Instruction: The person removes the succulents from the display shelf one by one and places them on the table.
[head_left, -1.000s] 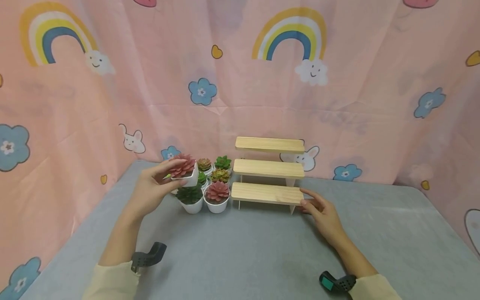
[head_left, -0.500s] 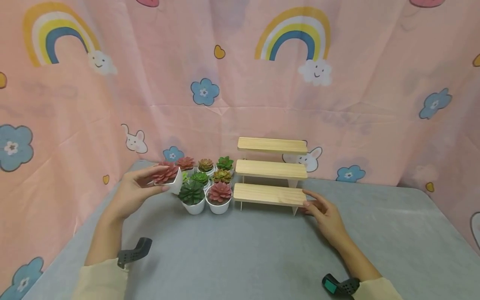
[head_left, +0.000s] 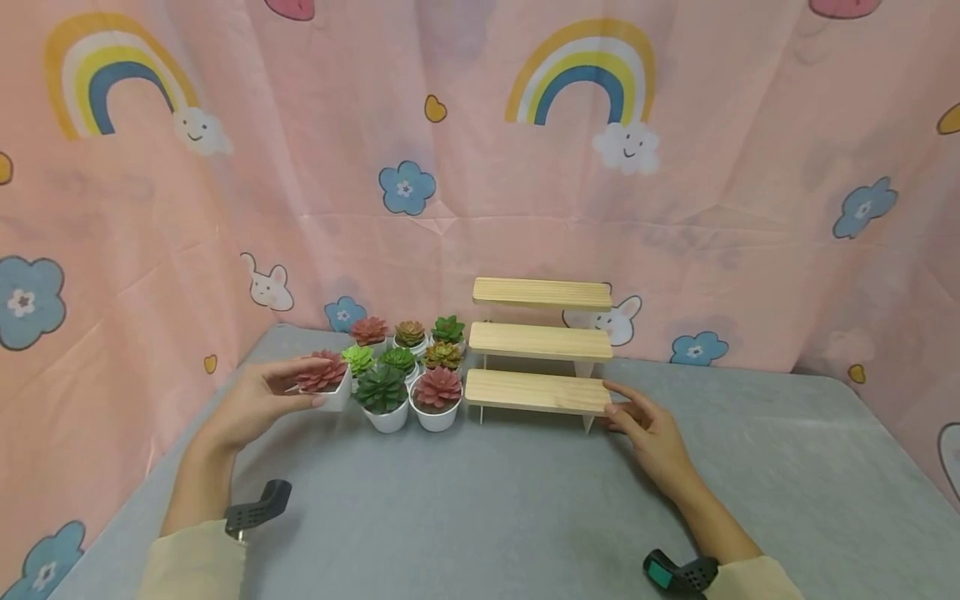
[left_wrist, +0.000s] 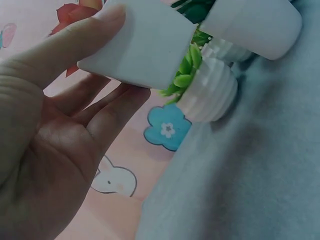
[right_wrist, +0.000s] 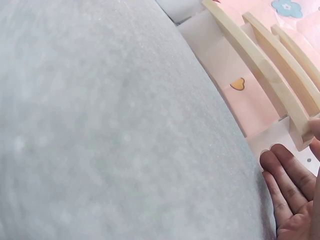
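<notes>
My left hand [head_left: 251, 402] pinches a white square pot with a red artificial succulent [head_left: 322, 372] between thumb and fingers. The pot is tilted and held off the table, just left of the grouped plants; its white wall [left_wrist: 142, 45] fills the upper part of the left wrist view. At the right end of a three-tier wooden display stand [head_left: 537, 392], my right hand [head_left: 651, 437] grips the lowest board, thumb at its front edge. In the right wrist view several fingers [right_wrist: 290, 185] reach below that board [right_wrist: 262, 75].
Several potted succulents stand close together left of the stand, among them a dark green one [head_left: 381, 390], a red one [head_left: 437, 389] and a light green one [head_left: 358, 359]. The grey table [head_left: 465, 508] ends at a pink patterned curtain [head_left: 337, 167].
My left hand has carried the red succulent in its square pot left and down, away from the other plants, uncovering those behind. My right hand stays at the stand.
</notes>
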